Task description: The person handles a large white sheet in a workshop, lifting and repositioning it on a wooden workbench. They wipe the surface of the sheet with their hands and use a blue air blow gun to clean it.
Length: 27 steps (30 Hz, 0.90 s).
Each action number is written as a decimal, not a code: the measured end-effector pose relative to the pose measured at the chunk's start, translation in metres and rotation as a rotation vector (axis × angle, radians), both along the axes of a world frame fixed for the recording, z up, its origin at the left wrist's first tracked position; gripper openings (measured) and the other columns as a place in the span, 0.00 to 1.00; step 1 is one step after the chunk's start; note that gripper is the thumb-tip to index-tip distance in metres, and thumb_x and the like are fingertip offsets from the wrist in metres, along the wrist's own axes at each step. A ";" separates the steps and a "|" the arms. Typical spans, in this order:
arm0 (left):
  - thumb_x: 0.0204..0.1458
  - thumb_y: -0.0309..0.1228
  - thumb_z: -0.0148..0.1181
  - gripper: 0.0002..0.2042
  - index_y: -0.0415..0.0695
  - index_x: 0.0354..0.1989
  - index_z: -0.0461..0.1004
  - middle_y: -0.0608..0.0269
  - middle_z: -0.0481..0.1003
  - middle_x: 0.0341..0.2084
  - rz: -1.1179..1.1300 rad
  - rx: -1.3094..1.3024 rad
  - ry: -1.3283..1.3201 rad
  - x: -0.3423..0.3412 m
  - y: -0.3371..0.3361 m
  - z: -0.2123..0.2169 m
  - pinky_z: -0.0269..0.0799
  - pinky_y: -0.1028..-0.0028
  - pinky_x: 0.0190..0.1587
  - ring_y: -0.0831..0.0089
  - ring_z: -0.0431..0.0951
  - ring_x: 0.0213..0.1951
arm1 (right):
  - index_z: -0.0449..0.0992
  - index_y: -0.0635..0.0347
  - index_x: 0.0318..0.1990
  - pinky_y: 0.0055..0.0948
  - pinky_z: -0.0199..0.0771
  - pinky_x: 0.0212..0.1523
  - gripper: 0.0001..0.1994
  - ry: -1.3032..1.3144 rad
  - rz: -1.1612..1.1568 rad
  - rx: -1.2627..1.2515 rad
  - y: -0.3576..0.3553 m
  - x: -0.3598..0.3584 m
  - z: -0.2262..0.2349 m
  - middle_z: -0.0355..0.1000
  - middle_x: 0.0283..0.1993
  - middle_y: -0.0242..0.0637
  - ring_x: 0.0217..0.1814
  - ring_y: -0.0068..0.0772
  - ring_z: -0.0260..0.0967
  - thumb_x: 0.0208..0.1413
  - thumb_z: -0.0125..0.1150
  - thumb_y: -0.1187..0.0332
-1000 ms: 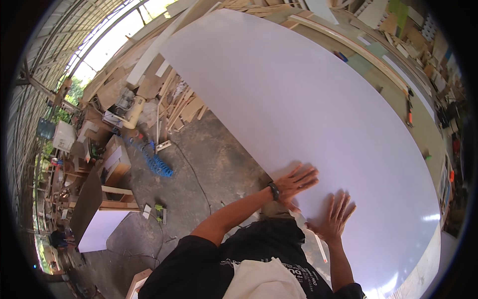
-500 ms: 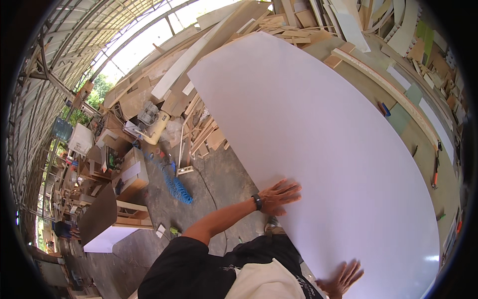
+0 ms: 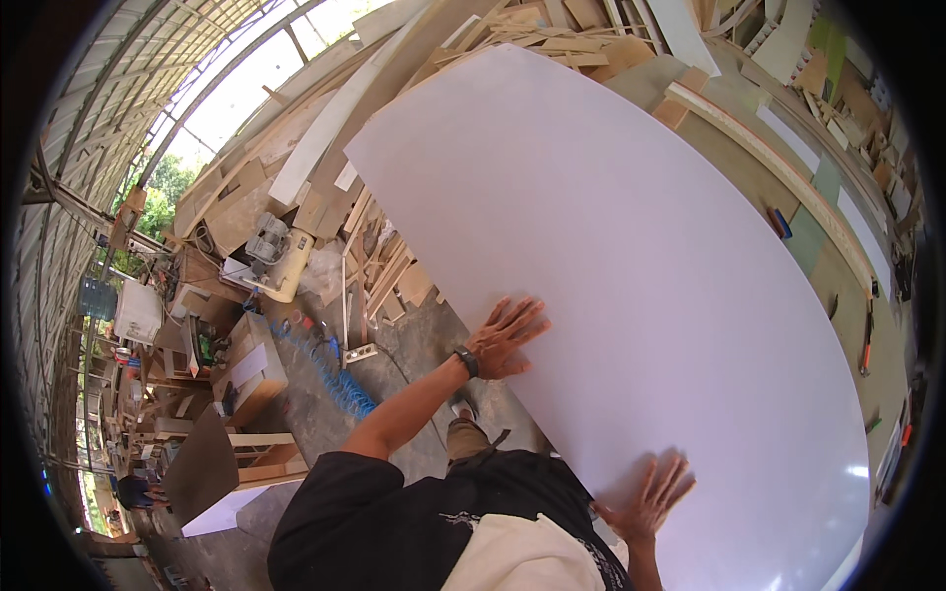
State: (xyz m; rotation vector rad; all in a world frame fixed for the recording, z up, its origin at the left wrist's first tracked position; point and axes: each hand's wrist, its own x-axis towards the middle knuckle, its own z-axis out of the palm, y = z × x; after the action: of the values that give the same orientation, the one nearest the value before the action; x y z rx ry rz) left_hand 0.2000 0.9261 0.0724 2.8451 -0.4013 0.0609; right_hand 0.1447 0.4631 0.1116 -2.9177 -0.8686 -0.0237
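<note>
A very large white board (image 3: 641,246) lies flat across most of the view. My left hand (image 3: 505,337) rests palm down with fingers spread on the board's near left edge; a dark band sits on that wrist. My right hand (image 3: 652,496) is pressed flat on the board near its lower edge, fingers apart. Neither hand holds anything. My dark shirt and a pale apron fill the bottom middle.
Left of the board, on the concrete floor (image 3: 414,355), lie wood offcuts (image 3: 379,271), a coiled blue hose (image 3: 340,379), a power strip (image 3: 360,352) and a cream machine (image 3: 271,258). Wooden crates (image 3: 251,369) stand farther left. Long planks (image 3: 778,167) run along the board's right side.
The view has swung, so the board sits differently in frame. My right hand slid down and away from my left hand, along the board's near edge; my left hand stays flat at the left edge.
</note>
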 end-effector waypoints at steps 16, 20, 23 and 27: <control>0.65 0.57 0.44 0.42 0.49 0.79 0.35 0.52 0.33 0.79 1.281 -0.526 -0.167 0.130 0.373 -0.069 0.35 0.46 0.75 0.53 0.31 0.79 | 0.46 0.53 0.78 0.73 0.28 0.75 0.60 -0.161 -0.155 -0.012 0.308 0.061 -0.008 0.41 0.79 0.60 0.82 0.66 0.34 0.46 0.57 0.23; 0.66 0.55 0.43 0.44 0.40 0.78 0.31 0.41 0.35 0.77 1.494 -0.453 -0.170 0.144 0.465 -0.094 0.54 0.43 0.70 0.46 0.44 0.76 | 0.50 0.52 0.77 0.67 0.32 0.77 0.49 -0.197 -0.253 -0.021 0.312 0.071 -0.023 0.46 0.80 0.52 0.82 0.61 0.37 0.57 0.47 0.28; 0.67 0.55 0.41 0.44 0.36 0.76 0.30 0.31 0.45 0.73 1.525 -0.668 -0.390 0.165 0.523 -0.112 0.65 0.48 0.65 0.42 0.55 0.72 | 0.55 0.54 0.75 0.62 0.34 0.78 0.40 -0.247 -0.369 -0.023 0.317 0.072 -0.030 0.49 0.79 0.51 0.82 0.59 0.40 0.66 0.34 0.35; 0.68 0.57 0.36 0.41 0.35 0.76 0.36 0.33 0.69 0.61 1.588 -1.117 -0.138 0.180 0.554 -0.080 0.73 0.55 0.60 0.41 0.73 0.59 | 0.57 0.56 0.75 0.55 0.37 0.77 0.35 -0.398 -0.632 -0.052 0.305 0.060 -0.053 0.52 0.78 0.45 0.82 0.53 0.42 0.69 0.36 0.42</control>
State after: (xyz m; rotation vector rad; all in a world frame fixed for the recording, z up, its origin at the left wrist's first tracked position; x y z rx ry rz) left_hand 0.3800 1.4805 -0.0076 1.3935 1.4055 0.5402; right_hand 0.2043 0.7681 0.0588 -3.1492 0.0659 -0.6466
